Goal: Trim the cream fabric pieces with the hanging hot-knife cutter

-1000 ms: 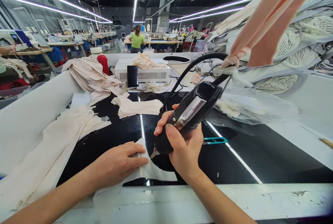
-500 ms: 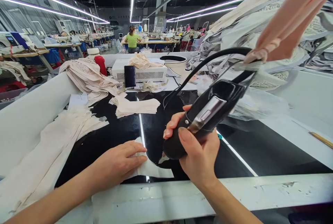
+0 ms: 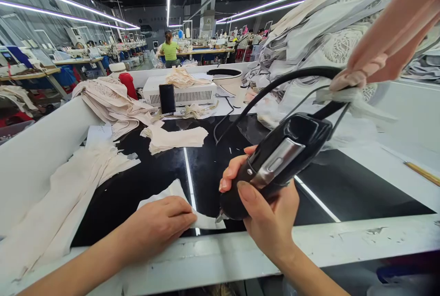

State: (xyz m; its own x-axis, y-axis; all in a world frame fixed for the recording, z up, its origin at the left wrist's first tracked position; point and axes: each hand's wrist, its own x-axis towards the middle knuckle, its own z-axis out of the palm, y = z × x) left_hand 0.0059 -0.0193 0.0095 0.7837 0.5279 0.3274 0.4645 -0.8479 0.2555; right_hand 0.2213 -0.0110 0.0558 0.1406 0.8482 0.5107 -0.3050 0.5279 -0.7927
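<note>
My right hand (image 3: 271, 209) is wrapped round a black corded handheld power tool (image 3: 282, 154) with a silver plate on its body. Its small metal tip points down and touches or nearly touches the right end of a cream fabric piece (image 3: 210, 221). My left hand (image 3: 163, 222) is closed over the middle of that piece, fingertips pressed together near its curved edge, with the far corner of the fabric standing out behind the knuckles. From the tool's upper end, a thick black cable (image 3: 285, 76) arches back, tied to a hanging strip of peach cloth (image 3: 388, 44).
Cream fabric stacks lie behind (image 3: 178, 138) and along the left side (image 3: 82, 190). A white vented box (image 3: 195, 92), a phone (image 3: 167, 99) and a round bin (image 3: 225, 80) stand at the back. Layered garments (image 3: 309, 35) pile up at right. A person (image 3: 169, 51) sits far off.
The fabric piece has turned under my left hand, so more shows behind the knuckles. The tool has shifted slightly right and down, its tip now at the fabric's right end. The view has shifted a little.
</note>
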